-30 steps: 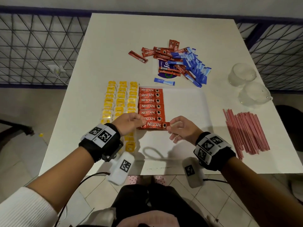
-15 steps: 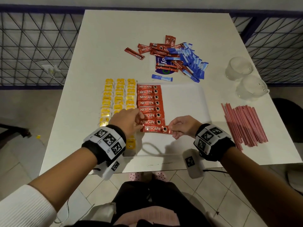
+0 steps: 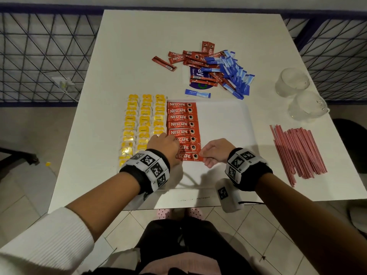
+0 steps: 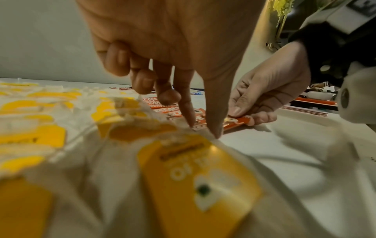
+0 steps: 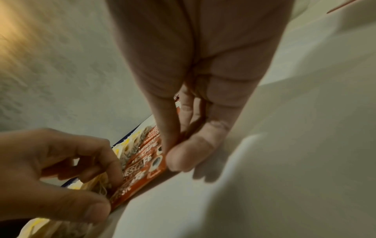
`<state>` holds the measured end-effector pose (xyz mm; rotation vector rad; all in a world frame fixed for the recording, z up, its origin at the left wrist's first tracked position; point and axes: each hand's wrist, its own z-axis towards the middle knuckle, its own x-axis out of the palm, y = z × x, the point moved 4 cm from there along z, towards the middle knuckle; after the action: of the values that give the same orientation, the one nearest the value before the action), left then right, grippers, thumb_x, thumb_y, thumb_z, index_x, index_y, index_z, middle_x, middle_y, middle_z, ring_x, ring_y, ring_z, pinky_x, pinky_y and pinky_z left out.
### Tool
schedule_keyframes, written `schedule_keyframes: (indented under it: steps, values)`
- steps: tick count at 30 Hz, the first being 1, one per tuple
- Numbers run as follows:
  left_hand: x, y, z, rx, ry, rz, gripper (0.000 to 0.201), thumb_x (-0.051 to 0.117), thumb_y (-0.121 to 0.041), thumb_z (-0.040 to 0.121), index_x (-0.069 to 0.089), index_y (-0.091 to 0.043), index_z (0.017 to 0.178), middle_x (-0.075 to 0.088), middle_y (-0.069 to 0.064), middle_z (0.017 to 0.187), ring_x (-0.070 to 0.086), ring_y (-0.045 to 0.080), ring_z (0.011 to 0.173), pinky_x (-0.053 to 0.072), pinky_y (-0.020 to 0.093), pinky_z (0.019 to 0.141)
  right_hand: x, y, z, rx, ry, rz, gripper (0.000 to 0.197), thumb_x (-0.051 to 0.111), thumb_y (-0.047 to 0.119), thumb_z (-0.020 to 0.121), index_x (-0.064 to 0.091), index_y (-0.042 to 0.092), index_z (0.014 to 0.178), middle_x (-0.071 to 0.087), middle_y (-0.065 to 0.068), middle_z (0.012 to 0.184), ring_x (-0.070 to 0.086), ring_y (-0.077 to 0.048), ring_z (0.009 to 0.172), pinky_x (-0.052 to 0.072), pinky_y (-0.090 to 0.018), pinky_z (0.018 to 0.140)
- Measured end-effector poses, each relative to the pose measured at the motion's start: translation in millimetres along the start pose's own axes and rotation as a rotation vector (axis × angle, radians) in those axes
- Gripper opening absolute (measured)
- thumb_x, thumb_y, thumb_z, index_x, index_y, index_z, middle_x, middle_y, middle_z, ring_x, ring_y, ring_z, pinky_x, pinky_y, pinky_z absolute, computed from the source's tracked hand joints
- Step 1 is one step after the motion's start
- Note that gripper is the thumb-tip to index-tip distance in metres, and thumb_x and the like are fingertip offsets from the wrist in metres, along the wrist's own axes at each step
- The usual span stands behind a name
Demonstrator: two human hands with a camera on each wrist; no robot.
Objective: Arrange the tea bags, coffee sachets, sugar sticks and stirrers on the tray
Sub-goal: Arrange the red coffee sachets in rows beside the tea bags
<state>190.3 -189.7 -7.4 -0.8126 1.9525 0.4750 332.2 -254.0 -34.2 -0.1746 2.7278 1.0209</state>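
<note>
Looking down through the head view, I saw my left hand [image 3: 165, 144] and right hand [image 3: 215, 150] at the two ends of the nearest sachet [image 3: 188, 157], the last in a column of red sachets [image 3: 181, 124] lying flat on the white tray [image 3: 224, 120]. My right thumb and fingers [image 5: 183, 156] pinched that sachet's right end, thumb on top. My left forefinger and thumb pointed straight down, tips touching its left end, while the other left fingers [image 4: 142, 80] curled loosely above it. Three columns of yellow tea bags [image 3: 146, 126] sat just beside the red column, on its left. Farther back on the table [image 3: 139, 46], a mixed pile of red sachets and blue sugar sticks [image 3: 234, 74] lay well apart from the tray, with one blue stick [image 3: 197, 93] alone near the tray's far edge. Red stirrers [image 3: 297, 151] lay in a loose bundle to the right, and two clear cups [image 3: 299, 96] stood behind them. Both wrist views were blurred at the edges.
</note>
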Motion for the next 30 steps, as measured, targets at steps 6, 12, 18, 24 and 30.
schedule_keyframes:
  steps: [6, 12, 18, 24, 30]
  values:
    - [1, 0, 5, -0.008, -0.004, 0.012, 0.049, 0.053, -0.048, 0.088, 0.047, -0.015, 0.124, 0.045, 0.004, 0.129, 0.041, 0.023, 0.122, 0.032, 0.035, 0.1, 1, 1, 1, 0.027, -0.043, -0.028, 0.015, 0.067, 0.007, 0.083, 0.053, 0.007, 0.076, 0.062, -0.01, 0.061, 0.057, -0.014, 0.045, 0.052, -0.021, 0.049]
    - [1, 1, 5, -0.025, -0.001, -0.008, 0.044, 0.054, -0.045, 0.088, 0.05, -0.016, 0.12, 0.047, 0.003, 0.126, 0.042, 0.023, 0.12, 0.033, 0.036, 0.1, 2, 1, 1, 0.034, -0.088, -0.024, 0.02, 0.067, 0.009, 0.083, 0.048, 0.008, 0.076, 0.061, -0.009, 0.061, 0.056, -0.015, 0.045, 0.05, -0.022, 0.049]
    - [0, 1, 6, -0.028, 0.017, -0.004, 0.044, 0.055, -0.045, 0.088, 0.05, -0.016, 0.12, 0.047, 0.003, 0.126, 0.043, 0.023, 0.119, 0.033, 0.035, 0.1, 3, 1, 1, 0.041, -0.111, -0.046, 0.02, 0.067, 0.011, 0.084, 0.048, 0.009, 0.076, 0.061, -0.009, 0.061, 0.055, -0.018, 0.05, 0.05, -0.025, 0.055]
    - [-8, 2, 6, -0.005, 0.063, 0.031, 0.044, 0.056, -0.051, 0.085, 0.055, -0.018, 0.114, 0.05, 0.002, 0.122, 0.044, 0.022, 0.117, 0.035, 0.035, 0.098, -7, 8, 0, 0.024, -0.069, -0.097, 0.02, 0.069, 0.015, 0.083, 0.05, 0.009, 0.077, 0.062, -0.009, 0.063, 0.057, -0.017, 0.051, 0.054, -0.029, 0.061]
    - [-54, 22, 11, 0.011, 0.057, -0.105, 0.031, 0.059, -0.05, 0.084, 0.063, -0.022, 0.097, 0.059, -0.004, 0.109, 0.054, 0.014, 0.099, 0.045, 0.028, 0.084, -43, 48, -4, -0.001, -0.105, -0.133, 0.024, 0.066, 0.015, 0.085, 0.046, 0.01, 0.073, 0.058, -0.011, 0.061, 0.051, -0.017, 0.047, 0.049, -0.022, 0.048]
